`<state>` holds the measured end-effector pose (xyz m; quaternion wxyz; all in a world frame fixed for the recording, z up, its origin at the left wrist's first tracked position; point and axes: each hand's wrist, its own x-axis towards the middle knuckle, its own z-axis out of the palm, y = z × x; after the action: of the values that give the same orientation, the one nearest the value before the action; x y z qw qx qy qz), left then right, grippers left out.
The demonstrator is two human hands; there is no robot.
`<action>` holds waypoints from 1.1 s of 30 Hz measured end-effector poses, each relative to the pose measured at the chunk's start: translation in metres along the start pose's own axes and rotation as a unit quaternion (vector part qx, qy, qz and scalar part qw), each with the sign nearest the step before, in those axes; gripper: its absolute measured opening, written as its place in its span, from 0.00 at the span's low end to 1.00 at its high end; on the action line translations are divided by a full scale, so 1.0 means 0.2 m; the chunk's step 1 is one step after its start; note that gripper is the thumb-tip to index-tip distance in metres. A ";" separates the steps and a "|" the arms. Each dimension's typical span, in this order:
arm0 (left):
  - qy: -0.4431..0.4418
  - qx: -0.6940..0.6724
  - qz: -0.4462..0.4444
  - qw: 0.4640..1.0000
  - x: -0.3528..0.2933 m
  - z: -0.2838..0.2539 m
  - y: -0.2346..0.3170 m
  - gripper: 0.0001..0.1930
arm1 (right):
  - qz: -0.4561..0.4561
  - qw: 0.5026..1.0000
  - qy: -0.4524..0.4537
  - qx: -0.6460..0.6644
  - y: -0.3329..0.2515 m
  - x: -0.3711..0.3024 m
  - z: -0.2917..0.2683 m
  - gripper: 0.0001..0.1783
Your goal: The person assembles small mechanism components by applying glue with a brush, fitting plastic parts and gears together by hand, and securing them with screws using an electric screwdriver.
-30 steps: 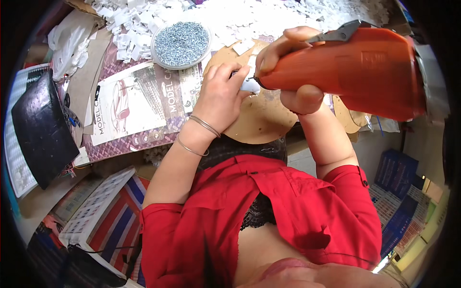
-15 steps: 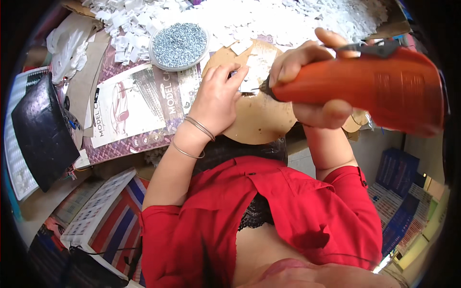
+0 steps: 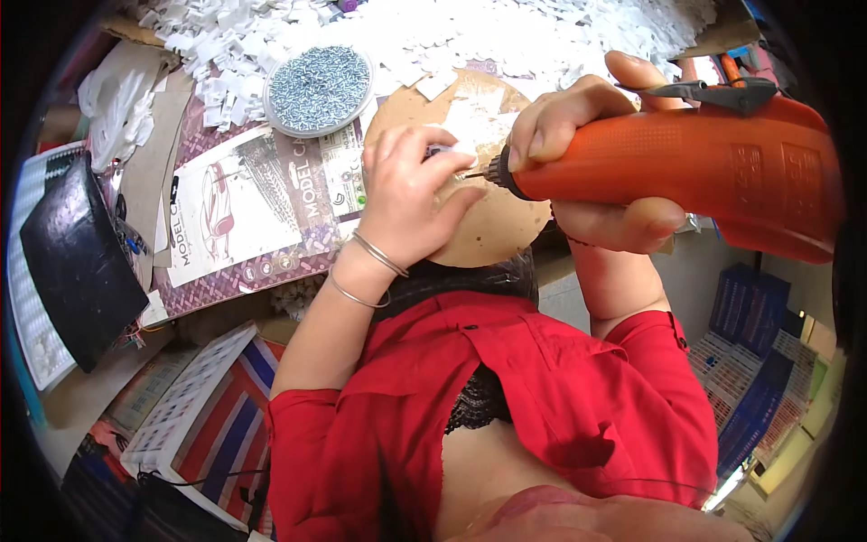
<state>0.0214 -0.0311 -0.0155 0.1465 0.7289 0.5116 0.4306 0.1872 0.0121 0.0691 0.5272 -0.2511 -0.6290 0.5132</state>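
Across the purple-patterned surface (image 3: 208,287) lie heaped white pieces (image 3: 506,36), a tub (image 3: 312,135) of silvery bits (image 3: 321,86), a printed sheet (image 3: 257,194) and cardboard (image 3: 144,181).

The person is wearing a red shirt (image 3: 361,425) with turned-up sleeves, a dark button (image 3: 682,342) fastening the right sleeve's tab. Black lace (image 3: 472,404) is showing at the neckline. Thin silvery bangles (image 3: 382,256) are circling the left wrist.

Left of centre, a paper sheet (image 3: 226,217) printed with a car; farther left, a white plastic bag (image 3: 117,107); below that, a curved black panel (image 3: 79,262) over a white tray (image 3: 41,330); lower left, red-and-blue striped packaging (image 3: 221,420); lower right, dark blue boxes (image 3: 751,300).
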 end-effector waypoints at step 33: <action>-0.044 0.099 -0.024 0.994 0.04 0.04 -0.10 0.29 | -0.021 0.999 -0.040 -0.009 0.19 0.03 -0.05 0.53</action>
<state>0.0162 -0.0139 -0.0289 0.1062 0.7456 0.5621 0.3418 0.1865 0.0339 0.0368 0.5101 -0.2223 -0.6590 0.5060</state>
